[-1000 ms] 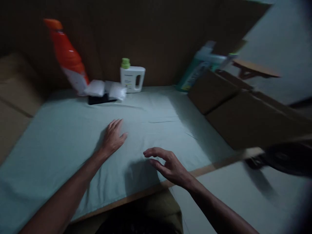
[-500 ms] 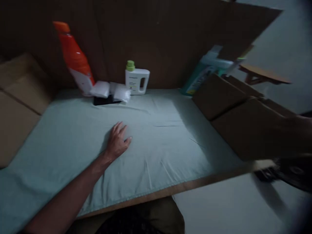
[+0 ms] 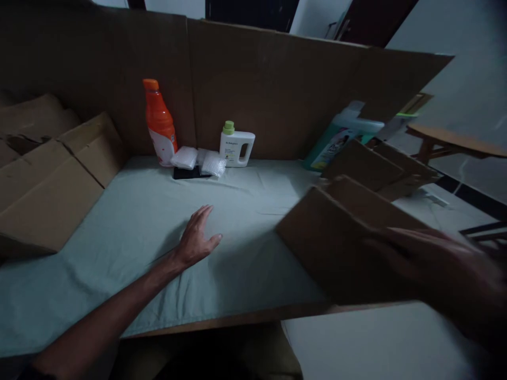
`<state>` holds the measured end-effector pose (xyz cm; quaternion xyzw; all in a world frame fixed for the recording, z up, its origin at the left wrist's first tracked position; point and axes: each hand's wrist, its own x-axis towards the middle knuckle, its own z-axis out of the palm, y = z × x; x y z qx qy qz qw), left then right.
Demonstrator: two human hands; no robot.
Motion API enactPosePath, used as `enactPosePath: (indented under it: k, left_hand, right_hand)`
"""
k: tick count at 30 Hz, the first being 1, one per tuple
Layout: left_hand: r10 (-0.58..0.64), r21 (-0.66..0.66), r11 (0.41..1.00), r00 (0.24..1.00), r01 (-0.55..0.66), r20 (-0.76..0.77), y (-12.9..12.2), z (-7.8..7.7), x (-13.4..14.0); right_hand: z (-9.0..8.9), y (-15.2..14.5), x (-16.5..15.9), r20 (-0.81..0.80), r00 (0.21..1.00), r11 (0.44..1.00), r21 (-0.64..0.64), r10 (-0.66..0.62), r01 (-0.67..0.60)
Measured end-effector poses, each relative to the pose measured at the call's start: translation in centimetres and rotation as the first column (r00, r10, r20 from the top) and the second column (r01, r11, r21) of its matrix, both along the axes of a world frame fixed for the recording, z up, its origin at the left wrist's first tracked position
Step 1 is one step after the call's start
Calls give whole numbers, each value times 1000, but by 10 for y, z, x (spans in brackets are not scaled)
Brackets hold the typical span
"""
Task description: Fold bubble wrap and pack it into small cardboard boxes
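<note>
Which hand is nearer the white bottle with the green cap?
Left. The left hand is in front of the white bottle, slightly to its left; the right hand is well off to its right, at a cardboard box.

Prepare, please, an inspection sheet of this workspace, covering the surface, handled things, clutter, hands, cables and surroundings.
Surface: pale cloth, wrinkled towards the near edge.
Handled things: brown cardboard piece at the right, by the right hand.
Clutter: orange bottle, white bottle with green cap, and teal bottle along the back; translucent packets on a black flat item; cardboard box at the left.
Hands: left hand open, nothing held, cloth contact unclear; right hand blurred, its grip cannot be told.
Cables: nothing seen.
Surroundings: cardboard panel behind the bottles; wooden-topped furniture beyond, at the right.
</note>
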<state>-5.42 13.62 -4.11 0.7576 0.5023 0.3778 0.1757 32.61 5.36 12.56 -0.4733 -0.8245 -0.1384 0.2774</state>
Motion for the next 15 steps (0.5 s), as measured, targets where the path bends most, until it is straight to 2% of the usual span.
enactPosePath:
  k: [2,3,6,8,10,11,13,15]
  left_hand:
    - [-5,-61,998,999,8,47,-17,5,-14]
    - [0,-98,995,998,6,67,-26,6,-21]
    - [44,-185,982,993,-23,106,-53,2,-45]
    - [112,-217,972,988,-87,106,-70,-3,-59]
    - [188,-227,961,977,-161,103,-81,-7,-70]
    - [215,-230,955,971,-187,104,-83,-8,-74]
    - [234,-236,951,965,-200,123,-82,-7,-76]
    - [210,-246,955,963,-165,168,-75,-5,-71]
  right_hand:
    - [3,0,-47,107,994,999,35,23,-26]
    - [5,0,-71,134,986,995,-7,101,-101]
    - [9,-5,-119,90,972,976,-17,217,-217]
    - [8,-11,-121,14,984,981,81,176,-177]
    - [-1,-12,-104,-120,991,989,138,61,-45]
    - [-9,-10,-93,-193,981,993,112,-10,32]
    - [-34,0,-75,-318,939,990,-71,-134,118]
    - [-66,12,-68,-393,895,936,-347,-209,66]
